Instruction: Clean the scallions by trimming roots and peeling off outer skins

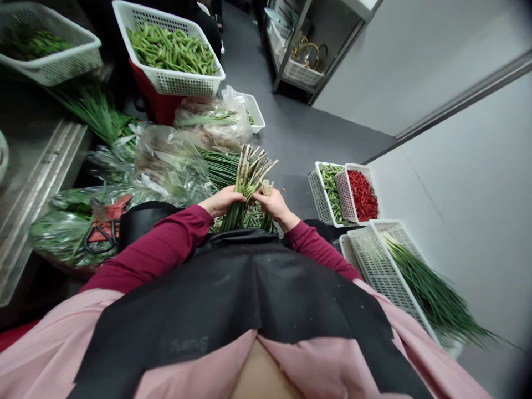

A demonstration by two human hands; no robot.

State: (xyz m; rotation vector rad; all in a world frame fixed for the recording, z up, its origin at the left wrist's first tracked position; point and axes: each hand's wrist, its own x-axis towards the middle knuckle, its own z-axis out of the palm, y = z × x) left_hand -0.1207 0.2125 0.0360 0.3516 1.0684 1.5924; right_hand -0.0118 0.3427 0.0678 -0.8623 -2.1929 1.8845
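Observation:
My left hand (221, 200) is closed round a bundle of green stalks (248, 176) whose pale cut ends point up and away from me. My right hand (275, 205) is closed on the right side of the same bundle, fingers pinching near the pale ends. Both hands sit just above my black apron (241, 288), with more loose green stalks lying under them.
Plastic bags of greens (174, 160) and red-handled scissors (106, 224) lie at left. White baskets hold green beans (172, 50), red chillies (362, 194) and long chives (432, 288). A metal shelf (299, 55) stands at the back; a grey wall (457, 183) runs on the right.

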